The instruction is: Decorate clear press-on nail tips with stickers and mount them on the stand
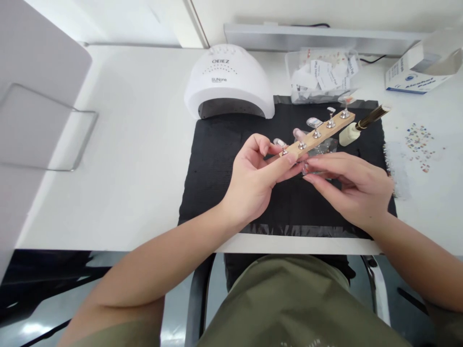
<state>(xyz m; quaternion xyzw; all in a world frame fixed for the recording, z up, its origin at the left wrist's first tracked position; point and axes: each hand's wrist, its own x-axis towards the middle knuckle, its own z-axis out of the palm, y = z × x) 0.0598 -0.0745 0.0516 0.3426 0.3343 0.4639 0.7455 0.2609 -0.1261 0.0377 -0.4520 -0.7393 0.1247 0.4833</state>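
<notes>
My left hand (253, 180) is closed around the near end of a wooden nail tip stand (323, 129), which slants up to the right. Several metal posts along the stand carry false nail tips, such as a pale pink nail tip (298, 134) and a clear, whitish one (314, 123). Just below the stand, my right hand (352, 185) is pinched, its fingertips close to my left fingers. A small glossy piece (305, 167) shows at those fingertips; its kind is unclear. Past the stand's far end is a cream bottle (349, 135) with a dark gold cap.
A white nail lamp (229, 82) stands at the back of the black mat (217, 178). Behind the mat lies a clear bag (321, 77) of alcohol pad packets. At right are an opened alcohol pads box (415, 70) and scattered small colourful gems (418, 144).
</notes>
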